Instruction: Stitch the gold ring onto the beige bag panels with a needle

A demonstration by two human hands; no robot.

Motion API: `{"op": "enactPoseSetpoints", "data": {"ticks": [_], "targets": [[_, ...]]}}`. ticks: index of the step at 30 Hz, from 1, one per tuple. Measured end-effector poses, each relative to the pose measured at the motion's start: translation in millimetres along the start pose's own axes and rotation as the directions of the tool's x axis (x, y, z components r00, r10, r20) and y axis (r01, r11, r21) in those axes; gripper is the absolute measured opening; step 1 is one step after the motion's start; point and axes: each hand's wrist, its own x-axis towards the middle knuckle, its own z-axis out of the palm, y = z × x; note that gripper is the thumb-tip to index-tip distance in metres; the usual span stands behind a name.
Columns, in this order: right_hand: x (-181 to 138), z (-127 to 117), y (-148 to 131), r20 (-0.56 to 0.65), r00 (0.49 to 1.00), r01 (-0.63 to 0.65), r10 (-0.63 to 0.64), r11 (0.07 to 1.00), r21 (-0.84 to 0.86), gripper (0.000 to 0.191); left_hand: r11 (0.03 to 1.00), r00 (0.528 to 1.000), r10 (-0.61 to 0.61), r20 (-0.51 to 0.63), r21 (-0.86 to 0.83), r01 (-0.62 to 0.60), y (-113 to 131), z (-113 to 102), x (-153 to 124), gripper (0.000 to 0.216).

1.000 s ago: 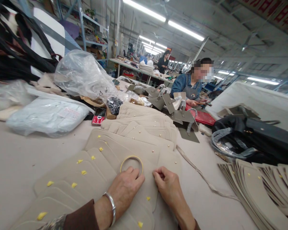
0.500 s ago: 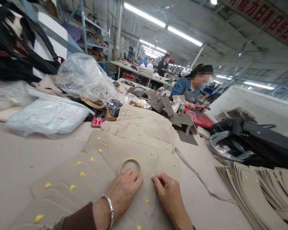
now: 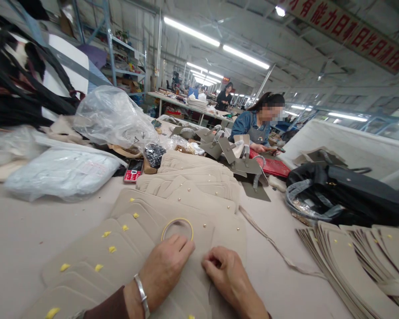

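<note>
My left hand [image 3: 168,266] has its fingers closed on a roll of yellow tape [image 3: 177,219], held over the beige panels. The ring of the roll stands out beyond my knuckles. Just to the right, my right hand [image 3: 228,272] is pinched, thumb against fingers, low over the same panels; anything between its fingertips is hidden. The overlapping beige panels [image 3: 146,235] spread under both hands. Small yellow tape pieces [image 3: 112,249] stick to the nearer panels, while small metal studs [image 3: 205,226] show on the farther ones.
Fanned beige strips [image 3: 346,261] lie at right, below a black bag [image 3: 352,190]. A thin strap [image 3: 269,239] crosses the table. Left are a plastic-wrapped bundle [image 3: 63,168] and a red-and-black phone [image 3: 133,171]. A co-worker [image 3: 249,124] sits beyond grey-green pieces [image 3: 232,155].
The yellow bit at my right fingertips no longer shows. My right hand has come slightly lower and left in the view, which has itself shifted. My left hand keeps hold of the tape roll.
</note>
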Motion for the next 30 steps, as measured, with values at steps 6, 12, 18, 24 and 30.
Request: {"op": "enactPoseSetpoints", "data": {"ticks": [6, 12, 18, 24, 30], "targets": [[-13, 1, -7, 0.114, 0.993, -0.040, 0.044, 0.998, -0.040, 0.018, 1.000, 1.000, 0.000, 0.025, 0.027, -0.001, -9, -9, 10, 0.014], [-4, -2, -4, 0.078, 0.995, 0.063, -0.068, 0.996, 0.071, 0.013, 0.997, 0.999, 0.011, 0.032, 0.080, -0.013, -10, -10, 15, 0.016], [15, 7, 2, 0.013, 0.986, 0.165, -0.164, 0.985, -0.042, 0.019, 0.996, 0.994, 0.034, 0.100, 0.080, -0.042, -14, -15, 4, 0.018], [15, 10, 2, -0.114, 0.989, 0.119, -0.099, 0.974, 0.192, 0.015, 0.969, 0.982, 0.121, -0.145, -0.196, -0.148, -21, -10, -6, 0.021], [9, 6, -13, -0.150, 0.931, 0.365, -0.333, 0.866, 0.343, 0.019, 0.933, 0.946, 0.165, -0.279, -0.265, -0.241, -16, -11, -7, 0.037]]}}
